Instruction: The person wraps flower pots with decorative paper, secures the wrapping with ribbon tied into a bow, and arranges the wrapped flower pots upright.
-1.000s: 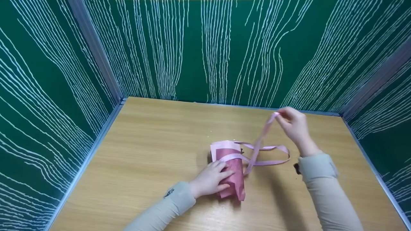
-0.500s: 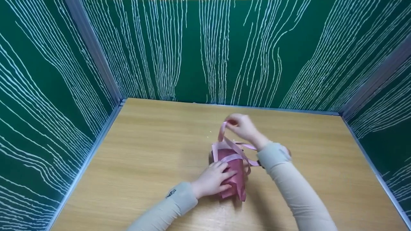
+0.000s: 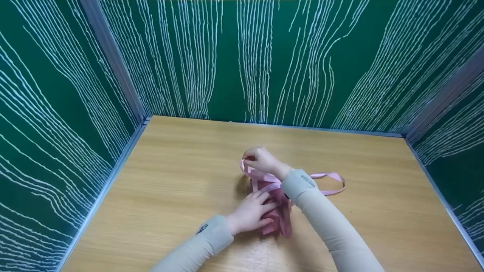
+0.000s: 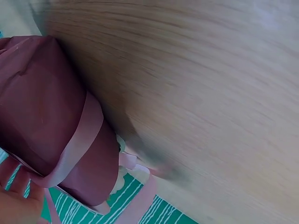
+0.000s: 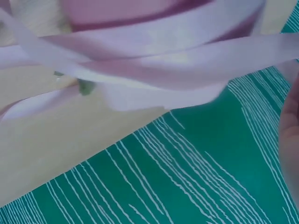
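Observation:
A small bouquet in dusky pink wrapping paper (image 3: 281, 221) lies on the table. Bits of white petal (image 4: 119, 180) and green leaf (image 5: 86, 87) peek out past its wrap. My left hand (image 3: 249, 212) rests on the wrap with fairly straight, spread fingers; in the left wrist view its fingers (image 4: 19, 184) touch a ribbon band round the paper. Above the bouquet's far end, my right hand (image 3: 264, 161) pinches a pale pink ribbon (image 3: 243, 165), which crosses over the wrap. My right forearm hides part of the bouquet. Another ribbon loop (image 3: 334, 176) lies to the right.
The wooden table (image 3: 181, 181) spreads around the bouquet. Green walls with white wavy lines (image 3: 227, 56) enclose its back and sides, with grey posts (image 3: 117, 64) at the corners.
My right hand has carried the ribbon from the far right leftward and down across the bouquet's far end. The left hand has stayed on the wrap.

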`<state>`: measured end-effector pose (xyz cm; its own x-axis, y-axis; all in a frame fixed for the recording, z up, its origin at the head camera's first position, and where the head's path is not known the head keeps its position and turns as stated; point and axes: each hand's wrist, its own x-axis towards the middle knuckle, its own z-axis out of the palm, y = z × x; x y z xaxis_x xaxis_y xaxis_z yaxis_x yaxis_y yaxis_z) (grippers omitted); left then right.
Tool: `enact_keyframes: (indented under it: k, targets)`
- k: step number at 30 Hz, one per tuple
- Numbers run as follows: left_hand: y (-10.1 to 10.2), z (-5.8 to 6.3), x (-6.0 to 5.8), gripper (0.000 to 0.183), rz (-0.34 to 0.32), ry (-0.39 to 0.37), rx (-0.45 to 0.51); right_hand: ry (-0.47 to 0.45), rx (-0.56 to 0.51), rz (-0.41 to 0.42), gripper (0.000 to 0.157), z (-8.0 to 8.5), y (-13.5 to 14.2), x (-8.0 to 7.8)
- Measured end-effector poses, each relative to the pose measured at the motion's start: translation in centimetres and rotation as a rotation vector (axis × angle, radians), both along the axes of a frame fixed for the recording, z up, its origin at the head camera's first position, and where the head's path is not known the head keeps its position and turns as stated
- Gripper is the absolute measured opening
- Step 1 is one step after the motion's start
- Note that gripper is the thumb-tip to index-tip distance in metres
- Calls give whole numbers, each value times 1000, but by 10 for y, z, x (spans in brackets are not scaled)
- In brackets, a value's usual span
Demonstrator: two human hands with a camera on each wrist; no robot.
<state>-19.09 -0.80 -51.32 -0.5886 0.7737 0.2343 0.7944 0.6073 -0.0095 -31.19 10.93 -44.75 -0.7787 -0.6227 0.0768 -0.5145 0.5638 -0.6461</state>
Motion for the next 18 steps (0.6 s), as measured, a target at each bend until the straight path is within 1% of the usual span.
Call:
enact_keyframes:
  k: [2,5,8,10,11,16,18]
  targets:
    - [-1,-1,0,45,-4,3,8,11,24,1,8,-4,2,-1]
    - [-2,-3,-1,46,-11,6,24,66,66,31,8,-11,5,-2]
    - [-2,-5,-2,46,-18,11,37,58,82,61,10,-15,6,-3]
    - [-3,-6,-2,46,-20,18,37,5,93,67,12,-16,5,-2]
    - [-3,-7,-2,45,-19,21,35,-40,100,59,15,-15,3,-1]
    - [-2,-7,-1,43,-5,4,20,-230,162,84,39,-8,-4,4]
    - [-1,-6,-1,43,-8,-5,21,-316,173,86,45,-5,-5,5]
